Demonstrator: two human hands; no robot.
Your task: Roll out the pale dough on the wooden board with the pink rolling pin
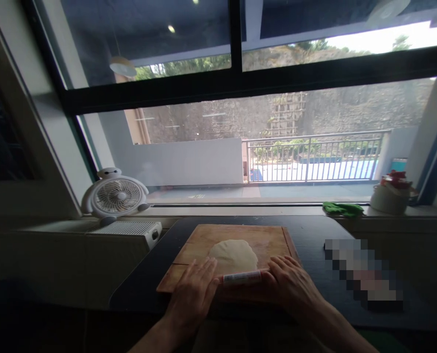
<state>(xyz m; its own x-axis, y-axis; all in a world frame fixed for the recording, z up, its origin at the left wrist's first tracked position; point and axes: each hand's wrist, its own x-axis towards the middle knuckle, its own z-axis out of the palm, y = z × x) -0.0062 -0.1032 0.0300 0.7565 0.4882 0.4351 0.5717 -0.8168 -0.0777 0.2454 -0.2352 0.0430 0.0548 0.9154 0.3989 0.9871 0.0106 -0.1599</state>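
1. The rolling pin [242, 278] lies crosswise along the near edge of the dough [233, 256], at the lower centre of the frame; a hand at either end probably keeps the pressure even.
2. The left hand [194, 289] rests over the pin's left end, its grip unclenched, fingers stretched forward; that flat pose suggests pushing rather than clasping.
3. The right hand [292, 279] bends its fingers over the right end. Its underside is hidden, so I cannot tell whether that grip is clamped.
4. The dough lies flat on the wooden board [200, 240], with bare wood around its far side, likely giving it room to spread.
5. The board sits on the dark bench [145, 274], perhaps to spare its top.
6. The fan [119, 193], left of centre, and the green cloth [343, 210], right of centre, stand apart from the board, presumably leaving both arms free.
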